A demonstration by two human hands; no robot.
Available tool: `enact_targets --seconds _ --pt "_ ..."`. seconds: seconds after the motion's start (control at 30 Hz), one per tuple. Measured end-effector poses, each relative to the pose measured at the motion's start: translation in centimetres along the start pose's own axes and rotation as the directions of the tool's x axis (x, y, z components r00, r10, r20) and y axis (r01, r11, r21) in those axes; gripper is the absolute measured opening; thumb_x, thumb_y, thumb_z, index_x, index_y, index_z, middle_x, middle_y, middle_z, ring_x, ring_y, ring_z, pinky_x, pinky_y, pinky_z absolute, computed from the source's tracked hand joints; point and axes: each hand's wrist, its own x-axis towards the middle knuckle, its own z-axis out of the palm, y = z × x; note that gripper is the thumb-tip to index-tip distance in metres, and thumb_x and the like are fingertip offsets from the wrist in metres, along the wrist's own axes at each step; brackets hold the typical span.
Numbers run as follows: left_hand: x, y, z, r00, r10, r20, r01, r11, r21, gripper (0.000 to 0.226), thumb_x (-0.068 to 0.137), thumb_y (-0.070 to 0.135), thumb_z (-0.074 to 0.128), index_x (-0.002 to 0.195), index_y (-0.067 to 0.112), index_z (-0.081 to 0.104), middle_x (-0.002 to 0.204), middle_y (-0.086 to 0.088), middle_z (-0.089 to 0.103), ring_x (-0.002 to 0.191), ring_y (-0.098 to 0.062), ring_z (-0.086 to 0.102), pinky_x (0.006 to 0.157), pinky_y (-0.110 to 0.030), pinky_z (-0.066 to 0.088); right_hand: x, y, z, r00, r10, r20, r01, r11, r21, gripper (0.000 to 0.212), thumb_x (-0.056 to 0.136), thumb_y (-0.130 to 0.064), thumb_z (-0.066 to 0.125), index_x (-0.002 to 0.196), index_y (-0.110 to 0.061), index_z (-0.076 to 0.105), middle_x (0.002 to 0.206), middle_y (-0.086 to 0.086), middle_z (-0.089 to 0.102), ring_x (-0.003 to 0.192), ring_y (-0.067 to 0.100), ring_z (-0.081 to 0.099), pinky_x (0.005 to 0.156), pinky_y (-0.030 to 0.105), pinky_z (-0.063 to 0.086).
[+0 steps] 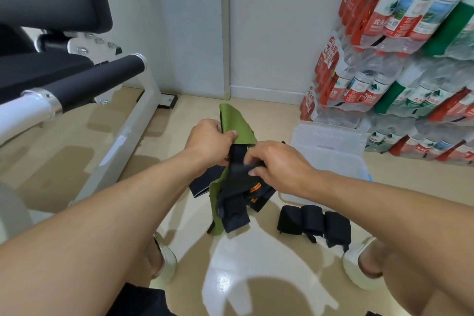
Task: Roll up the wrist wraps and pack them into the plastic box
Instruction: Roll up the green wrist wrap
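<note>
Both hands work a bundle of wrist wraps held above the floor (256,277). The left hand (209,137) grips the upper part of a green wrap (234,120), thumb across its face, fingers curled behind. The right hand (275,161) pinches a dark strap (237,161) at the point where it crosses the green wrap, just beside the left hand. Below both hands the loose ends hang down: the green wrap's lower length, a dark wrap (234,209) and a piece with orange markings (256,191). None of these is rolled.

Progress status:
- Three black rolled wraps (314,226) lie side by side on the floor, below and to the right of the right hand. Judged from their shape, rolling of these is complete.
- The plastic box (331,151) sits on the floor just beyond the right hand, near the rolled wraps. Its clear surface hides whether the lid is on, and no wrap is visible inside. Packing appears not to have begun.
- Another flat dark wrap (202,183) lies on the floor beneath the left forearm, unrolled.

Remaining work, as estimated: separate the held bundle, roll each wrap, roll the flat one, then transfer all rolls into the box. The task appears less than half done.
</note>
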Motion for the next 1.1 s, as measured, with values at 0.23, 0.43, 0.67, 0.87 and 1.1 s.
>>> enact_targets --seconds 0.23,0.43,0.67,0.87,1.1 --pt "0.6 0.0 -1.8 0.991 0.048 -0.126 -0.039 0.997 0.07 0.031 0.089 0.032 0.066 0.084 0.003 0.057 0.079 -0.015 0.073 0.06 -0.028 0.074 0.064 -0.049 0.063 -1.0 0.6 0.1 0.985 0.064 0.157 -0.069 0.997 0.021 0.04 0.083 -0.04 0.081 0.12 -0.033 0.067 0.12 -0.014 0.064 0.114 0.01 0.058 0.094 0.035 0.051" --pt "-1.6 1.6 -0.3 1.0 0.011 -0.016 -0.013 0.993 -0.118 0.027 0.079 0.029 0.074 0.085 0.013 0.053 0.085 -0.017 0.075 0.06 -0.032 0.075 0.065 -0.054 0.063 0.1 -1.3 -0.7 0.983 0.17 -0.068 -0.124 0.892 0.434 0.087 0.076 -0.052 0.084 0.148 -0.042 0.038 0.139 -0.022 0.051 0.111 0.002 0.057 0.094 0.028 0.051" --pt "-2.4 2.2 0.4 0.979 -0.067 0.194 0.137 0.919 -0.37 0.022 0.098 0.03 0.065 0.096 0.011 0.056 0.105 -0.027 0.071 0.092 -0.042 0.074 0.075 -0.047 0.064 0.1 -1.2 -0.2 0.946 0.304 -0.115 -0.161 0.745 0.647 0.052 0.086 -0.007 0.068 0.131 -0.031 0.059 0.111 -0.009 0.071 0.079 0.009 0.069 0.082 0.038 0.062" --pt "-2.4 2.4 0.1 0.983 -0.027 0.181 0.097 0.916 -0.39 0.007 0.1 0.004 0.056 0.096 0.008 0.061 0.097 -0.016 0.074 0.081 -0.027 0.073 0.073 -0.036 0.062 0.6 -0.9 -1.0 0.919 0.394 0.005 -0.204 0.465 0.861 0.042 0.091 0.012 0.055 0.109 -0.025 0.067 0.098 -0.004 0.075 0.08 0.012 0.066 0.069 0.024 0.056" --pt "-1.9 2.4 -1.1 1.0 0.019 -0.024 -0.022 0.984 -0.174 0.054 0.073 0.044 0.087 0.107 0.023 0.051 0.098 0.002 0.064 0.088 -0.016 0.068 0.071 -0.032 0.052 0.8 -0.5 -2.8 0.922 0.384 0.044 -0.213 0.411 0.886 0.029 0.089 0.008 0.058 0.107 -0.015 0.06 0.079 0.003 0.073 0.055 0.015 0.053 0.051 0.026 0.041"
